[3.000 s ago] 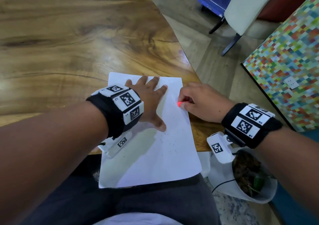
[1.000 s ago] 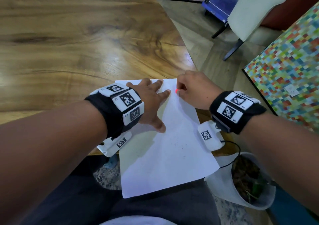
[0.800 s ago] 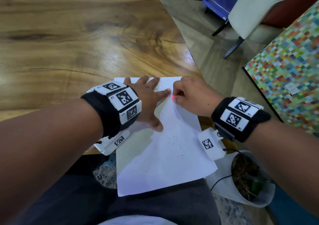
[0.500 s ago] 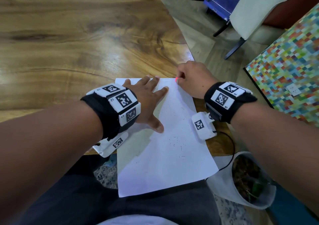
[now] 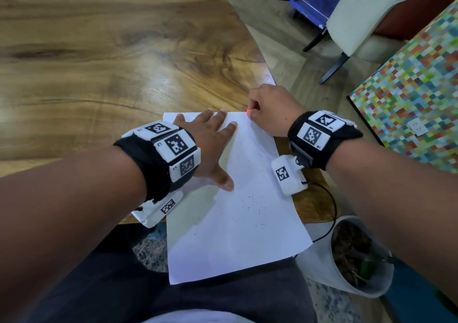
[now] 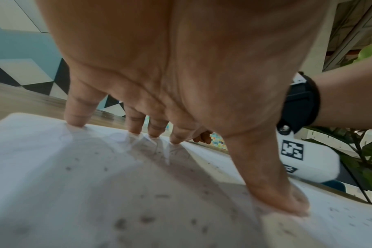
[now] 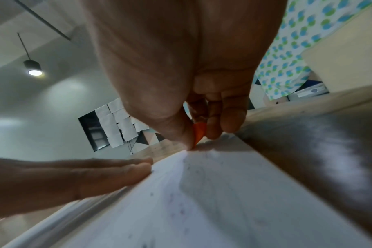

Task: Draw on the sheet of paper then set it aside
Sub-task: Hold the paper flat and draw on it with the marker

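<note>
A white sheet of paper [image 5: 238, 213] lies at the near right corner of the wooden table [image 5: 104, 57], its lower half hanging over the edge above my lap. My left hand [image 5: 210, 144] presses flat on the sheet's upper left part, fingers straight and spread [image 6: 74, 115]. My right hand [image 5: 270, 109] pinches a short orange-red crayon [image 5: 248, 110] between thumb and fingers; its tip [image 7: 199, 134] touches the sheet's far right corner [image 7: 202, 151]. Small dark specks dot the paper's middle.
The table's right edge runs close beside my right wrist. Below it stands a white pot with a plant [image 5: 354, 255]. A mosaic-patterned panel [image 5: 416, 94] and a pale chair [image 5: 366, 12] stand to the right on the floor.
My right hand with the crayon has gone up and down the sheet's right part and now sits at the far right corner. The sheet has turned slightly. The left hand stays pressed flat.
</note>
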